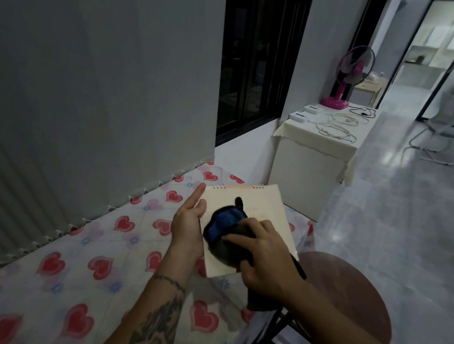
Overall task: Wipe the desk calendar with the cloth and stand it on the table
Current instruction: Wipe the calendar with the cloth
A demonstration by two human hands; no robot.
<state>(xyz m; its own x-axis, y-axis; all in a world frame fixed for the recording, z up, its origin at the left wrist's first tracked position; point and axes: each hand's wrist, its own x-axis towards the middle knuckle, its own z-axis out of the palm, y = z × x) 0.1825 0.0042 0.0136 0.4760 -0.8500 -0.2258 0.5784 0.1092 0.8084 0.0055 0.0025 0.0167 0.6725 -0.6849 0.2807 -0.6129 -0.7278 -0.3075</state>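
The desk calendar (267,209) is a cream spiral-bound pad held tilted above the table's right edge. My left hand (187,228) grips its left edge, fingers stretched up along the side. A dark cloth with a blue patch (221,230) lies pressed on the calendar's face. My right hand (262,252) is closed on the cloth, pushing it against the page. The cloth's loose end hangs down under my right wrist. The table (66,268) wears a covering with red hearts.
A grey wall runs along the table's far left side. A round brown stool (352,290) stands right of the table. Further back is a white cabinet (309,164) with a pink fan (348,75) and cables. A dark window sits behind.
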